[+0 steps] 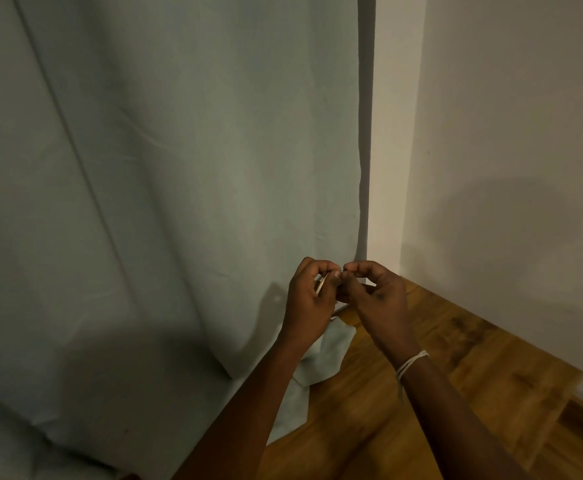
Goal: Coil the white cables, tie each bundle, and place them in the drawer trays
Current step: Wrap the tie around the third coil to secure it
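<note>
Both hands are raised together in front of the curtain, above the wooden surface. My left hand point(309, 299) curls round a small white cable bundle point(320, 283), of which only a thin edge shows between the fingers. My right hand point(375, 296) pinches something tiny at the top of the bundle, fingertips meeting those of the left hand; it is too small to name. A white string band point(410, 363) circles my right wrist. No drawer or tray is in view.
A pale grey-green curtain point(165, 188) hangs across the left and middle, its hem point(321, 358) spilling onto the wooden surface point(421, 393). A plain wall point(511, 168) closes the right side and meets the wood at a corner.
</note>
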Demonstrator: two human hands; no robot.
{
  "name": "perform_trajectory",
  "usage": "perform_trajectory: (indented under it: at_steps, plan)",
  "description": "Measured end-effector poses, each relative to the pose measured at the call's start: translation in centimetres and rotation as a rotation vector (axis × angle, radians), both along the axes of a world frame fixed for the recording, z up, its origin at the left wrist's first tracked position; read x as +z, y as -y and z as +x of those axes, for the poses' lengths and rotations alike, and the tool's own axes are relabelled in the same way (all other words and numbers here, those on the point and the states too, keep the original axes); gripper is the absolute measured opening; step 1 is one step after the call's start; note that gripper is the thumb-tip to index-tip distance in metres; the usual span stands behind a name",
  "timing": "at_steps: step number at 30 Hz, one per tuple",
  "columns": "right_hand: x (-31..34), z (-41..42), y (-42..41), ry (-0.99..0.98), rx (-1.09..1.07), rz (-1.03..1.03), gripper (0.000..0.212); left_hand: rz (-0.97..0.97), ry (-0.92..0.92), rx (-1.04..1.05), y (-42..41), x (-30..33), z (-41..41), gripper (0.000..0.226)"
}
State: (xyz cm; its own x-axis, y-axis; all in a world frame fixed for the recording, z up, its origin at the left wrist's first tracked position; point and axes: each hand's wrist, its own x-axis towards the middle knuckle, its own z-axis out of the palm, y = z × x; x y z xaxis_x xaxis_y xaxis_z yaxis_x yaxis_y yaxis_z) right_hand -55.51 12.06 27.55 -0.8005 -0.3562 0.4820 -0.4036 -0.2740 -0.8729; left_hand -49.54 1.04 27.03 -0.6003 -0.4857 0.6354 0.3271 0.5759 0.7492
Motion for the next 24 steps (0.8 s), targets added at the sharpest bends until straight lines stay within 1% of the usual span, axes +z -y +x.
perform_trajectory:
  at_steps: [10, 24]
  plan:
    - [0.16, -0.25, -0.49, -0.022, 0.042, 0.014, 0.013, -0.009, 0.016, -0.022, -0.09, 0.30, 0.07, 0.013]
    - [0.40, 0.12, -0.52, -0.027, 0.047, 0.015, 0.010, -0.047, -0.002, 0.010, -0.24, 0.28, -0.03, 0.012]
